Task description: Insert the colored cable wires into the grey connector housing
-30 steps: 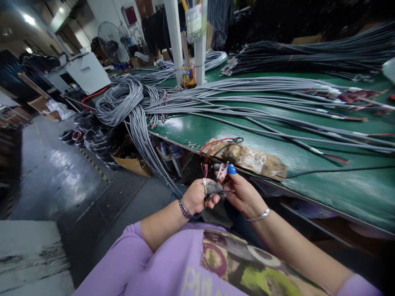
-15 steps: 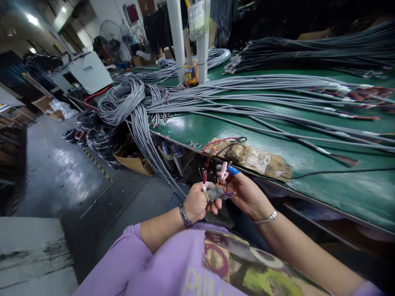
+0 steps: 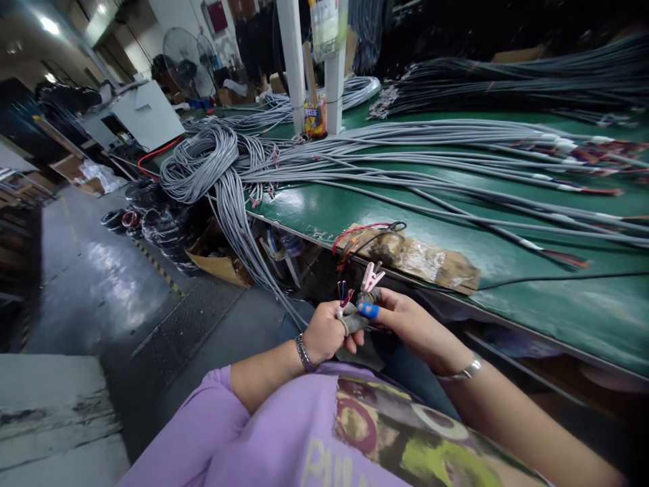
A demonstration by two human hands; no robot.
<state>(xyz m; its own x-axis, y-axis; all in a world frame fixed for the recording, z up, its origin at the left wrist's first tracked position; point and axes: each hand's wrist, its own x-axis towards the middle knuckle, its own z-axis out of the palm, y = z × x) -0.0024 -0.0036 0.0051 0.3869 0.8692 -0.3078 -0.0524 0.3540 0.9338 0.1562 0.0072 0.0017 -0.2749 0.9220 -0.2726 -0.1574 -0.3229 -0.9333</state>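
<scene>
My left hand [image 3: 324, 331] is closed round the end of a grey cable [image 3: 353, 322], whose thin coloured wires [image 3: 344, 295] fan out above the fist. My right hand [image 3: 405, 321] is closed on the same cable end from the right, with a blue cap on one fingertip [image 3: 368, 310]. A small pink clip-like piece [image 3: 372, 276] sticks up between the two hands. Both hands hover in front of the near edge of the green table [image 3: 532, 304], over my lap.
Long grey cables [image 3: 405, 162] lie across the table and spill off its left end in a coil [image 3: 203, 162]. A taped cardboard pad [image 3: 420, 257] with red and black wires sits at the near edge. White posts [image 3: 294, 67] stand behind; a fan [image 3: 180, 64] and boxes are at left.
My right hand has turned and slid closer to the left one, its blue-capped finger dropping from above the wires onto the cable end. The left hand has barely moved.
</scene>
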